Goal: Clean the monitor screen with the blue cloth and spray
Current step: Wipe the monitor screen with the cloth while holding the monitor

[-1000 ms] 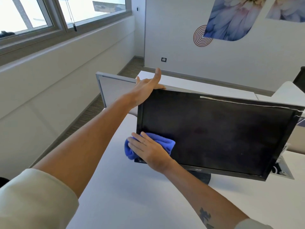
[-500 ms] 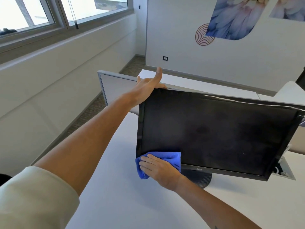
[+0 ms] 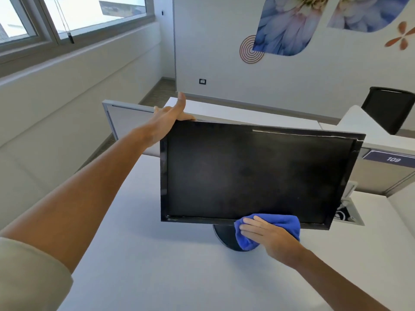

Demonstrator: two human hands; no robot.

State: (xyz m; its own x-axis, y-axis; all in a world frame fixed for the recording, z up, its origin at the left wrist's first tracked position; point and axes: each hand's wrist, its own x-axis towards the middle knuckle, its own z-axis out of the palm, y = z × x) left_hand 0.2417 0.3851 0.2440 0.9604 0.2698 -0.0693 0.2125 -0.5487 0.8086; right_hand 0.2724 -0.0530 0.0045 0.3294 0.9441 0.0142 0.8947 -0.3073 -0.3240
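Head view looks down over a white desk [image 3: 139, 277] at a black monitor [image 3: 253, 173] that stands on a round dark base [image 3: 222, 236]. Its screen is dark and faces the person, tilted a little so the right side sits lower in the picture.

The left hand [image 3: 167, 118] rests on the monitor's top left corner. The palm lies on the upper edge, the thumb lies along that edge toward the right, and the fingers point up and away, loosely spread rather than curled around anything. A pale sleeve [image 3: 29, 277] is pushed up on that arm.

The right hand [image 3: 267, 235] presses the blue cloth [image 3: 276, 225] against the monitor's bottom bezel, right of the middle and just above the base. The fingers lie flat and together over the bunched cloth, pointing left; the cloth bulges out below and to the right of them. It covers part of the bezel and the lowest strip of the screen.

No spray bottle can be seen.

Behind the monitor runs a grey divider panel [image 3: 125, 117]. To the right, a dark label reads 109 [image 3: 393, 159], and a black chair [image 3: 390, 108] stands farther back. An open cable hatch [image 3: 350, 212] is set into the desk by the monitor's lower right corner.
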